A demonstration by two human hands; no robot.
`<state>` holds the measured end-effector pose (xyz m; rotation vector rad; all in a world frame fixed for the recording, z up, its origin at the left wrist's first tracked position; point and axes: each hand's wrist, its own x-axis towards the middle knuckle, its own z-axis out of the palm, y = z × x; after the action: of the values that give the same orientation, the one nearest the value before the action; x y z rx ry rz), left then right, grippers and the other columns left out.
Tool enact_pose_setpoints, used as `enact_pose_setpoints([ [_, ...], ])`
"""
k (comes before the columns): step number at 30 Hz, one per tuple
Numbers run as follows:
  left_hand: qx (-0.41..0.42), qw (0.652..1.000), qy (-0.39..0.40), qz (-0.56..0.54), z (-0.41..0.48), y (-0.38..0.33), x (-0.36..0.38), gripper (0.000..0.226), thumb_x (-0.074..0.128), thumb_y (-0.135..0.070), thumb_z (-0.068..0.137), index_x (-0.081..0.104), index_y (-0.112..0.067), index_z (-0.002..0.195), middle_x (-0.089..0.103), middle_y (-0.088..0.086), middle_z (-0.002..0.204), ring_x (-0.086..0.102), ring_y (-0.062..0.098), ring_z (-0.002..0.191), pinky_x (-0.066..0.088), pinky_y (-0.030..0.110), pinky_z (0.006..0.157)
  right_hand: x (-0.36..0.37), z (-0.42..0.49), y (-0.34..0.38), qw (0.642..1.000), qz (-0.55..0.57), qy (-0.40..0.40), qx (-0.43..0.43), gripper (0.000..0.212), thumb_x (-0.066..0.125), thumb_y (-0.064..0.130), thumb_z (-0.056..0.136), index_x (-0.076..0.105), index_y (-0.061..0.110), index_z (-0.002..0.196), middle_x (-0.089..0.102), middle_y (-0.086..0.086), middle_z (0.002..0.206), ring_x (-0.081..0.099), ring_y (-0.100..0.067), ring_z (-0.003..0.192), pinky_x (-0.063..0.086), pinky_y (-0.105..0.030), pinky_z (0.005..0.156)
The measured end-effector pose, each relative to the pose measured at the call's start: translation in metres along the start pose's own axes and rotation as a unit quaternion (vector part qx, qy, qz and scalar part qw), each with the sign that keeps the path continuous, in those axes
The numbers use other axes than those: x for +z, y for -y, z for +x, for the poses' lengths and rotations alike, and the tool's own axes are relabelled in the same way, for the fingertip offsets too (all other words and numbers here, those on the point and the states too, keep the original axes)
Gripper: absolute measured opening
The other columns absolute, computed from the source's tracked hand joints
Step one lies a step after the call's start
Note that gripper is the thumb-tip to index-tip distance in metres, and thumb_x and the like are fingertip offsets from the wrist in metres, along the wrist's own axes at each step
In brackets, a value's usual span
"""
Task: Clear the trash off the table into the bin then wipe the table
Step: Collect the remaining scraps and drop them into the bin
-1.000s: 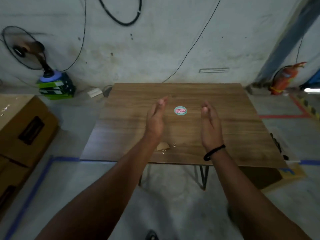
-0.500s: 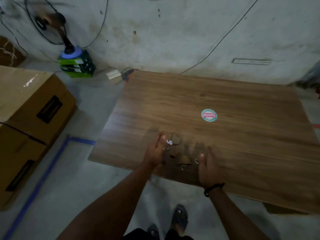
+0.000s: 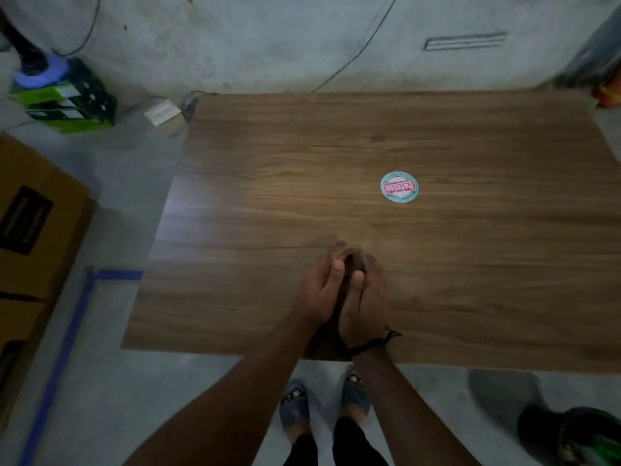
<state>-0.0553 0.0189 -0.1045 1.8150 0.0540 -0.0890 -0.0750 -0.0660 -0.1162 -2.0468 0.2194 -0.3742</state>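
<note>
While left hand and right hand cup together low centre, contents hidden, smooth wood-grain table, round sticker upper right.

Dim, soft picture; pale glare on the table, motion-blurred fingers, bowed edges.

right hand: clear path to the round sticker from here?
Probably yes. Bare table lies between the right hand and the sticker, but that hand is cupped against the left hand.
</note>
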Motion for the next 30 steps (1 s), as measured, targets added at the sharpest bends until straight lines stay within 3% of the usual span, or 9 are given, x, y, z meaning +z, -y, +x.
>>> enact_pose_setpoints([
  [5,-0.017,0.989,-0.042,-0.140,0.003,0.003,0.007,0.072,0.027,-0.071,0.088,0.057,-0.016,0.124,0.061,0.009,0.126,0.055,0.019,0.122,0.039,0.044,0.108,0.015,0.007,0.012,0.993,0.118,-0.004,0.030,0.071,0.022,0.056,0.098,0.057,0.001,0.126,0.061,-0.012,0.126,0.055,-0.016,0.118,0.043,-0.029,0.102],
  [9,-0.053,0.965,-0.042,-0.253,0.007,0.009,0.011,0.081,0.040,-0.078,0.081,0.057,-0.012,0.125,0.059,0.015,0.129,0.053,0.027,0.124,0.036,0.048,0.111,0.025,0.009,0.009,0.973,0.206,-0.035,0.099,0.057,0.030,0.046,0.096,0.061,0.005,0.120,0.065,-0.012,0.119,0.060,-0.024,0.113,0.048,-0.043,0.098],
  [11,-0.082,0.942,-0.047,-0.321,0.008,0.007,0.011,0.088,0.054,-0.079,0.070,0.056,-0.008,0.122,0.063,0.014,0.123,0.058,0.023,0.117,0.043,0.038,0.105,0.030,0.010,0.007,0.957,0.259,-0.041,0.121,0.050,0.035,0.044,0.094,0.063,0.009,0.117,0.066,-0.014,0.118,0.061,-0.029,0.112,0.047,-0.051,0.097],
  [15,-0.135,0.893,-0.078,-0.422,0.014,0.000,0.008,0.089,0.072,-0.073,0.057,0.057,-0.007,0.114,0.072,0.002,0.108,0.066,0.011,0.103,0.051,0.023,0.090,0.034,0.013,0.008,0.922,0.343,-0.068,0.164,0.041,0.044,0.042,0.090,0.066,0.012,0.107,0.065,-0.022,0.113,0.061,-0.033,0.108,0.048,-0.046,0.096],
  [18,-0.173,0.854,-0.126,-0.475,0.017,-0.004,0.002,0.050,0.042,-0.052,0.093,0.057,-0.008,0.110,0.065,0.008,0.117,0.060,0.014,0.109,0.046,0.025,0.097,0.035,0.018,0.010,0.874,0.425,-0.079,0.222,0.030,0.046,0.033,0.093,0.066,0.012,0.101,0.064,-0.021,0.112,0.059,-0.036,0.108,0.043,-0.049,0.100],
  [20,-0.201,0.833,-0.131,-0.499,0.016,-0.002,0.000,0.044,0.024,-0.034,0.102,0.058,-0.007,0.111,0.063,0.006,0.115,0.056,0.015,0.111,0.046,0.024,0.095,0.036,0.022,0.015,0.832,0.479,-0.082,0.269,0.022,0.042,0.016,0.098,0.063,0.006,0.098,0.066,-0.016,0.103,0.061,-0.028,0.100,0.043,-0.046,0.099],
  [24,-0.218,0.829,-0.120,-0.501,0.018,-0.002,0.002,0.034,0.036,-0.015,0.100,0.052,-0.002,0.126,0.067,0.008,0.111,0.063,0.016,0.103,0.051,0.026,0.091,0.040,0.027,0.022,0.806,0.511,-0.047,0.296,0.021,0.045,-0.003,0.094,0.063,0.007,0.093,0.074,-0.001,0.088,0.067,-0.013,0.090,0.047,-0.035,0.097],
  [26,-0.210,0.842,-0.112,-0.484,0.018,-0.003,0.001,0.030,0.037,-0.010,0.100,0.055,-0.005,0.124,0.064,0.011,0.118,0.061,0.018,0.107,0.050,0.026,0.093,0.042,0.026,0.022,0.811,0.506,-0.027,0.292,0.023,0.047,-0.004,0.093,0.065,0.010,0.096,0.073,-0.002,0.095,0.066,-0.014,0.098,0.049,-0.030,0.096],
  [30,-0.210,0.853,-0.112,-0.465,0.019,-0.008,0.003,0.032,0.039,-0.011,0.100,0.053,-0.005,0.128,0.064,0.011,0.117,0.064,0.013,0.101,0.051,0.024,0.092,0.044,0.026,0.023,0.811,0.504,-0.022,0.295,0.024,0.046,0.001,0.095,0.067,0.012,0.100,0.068,-0.010,0.108,0.062,-0.022,0.107,0.046,-0.035,0.101],
])
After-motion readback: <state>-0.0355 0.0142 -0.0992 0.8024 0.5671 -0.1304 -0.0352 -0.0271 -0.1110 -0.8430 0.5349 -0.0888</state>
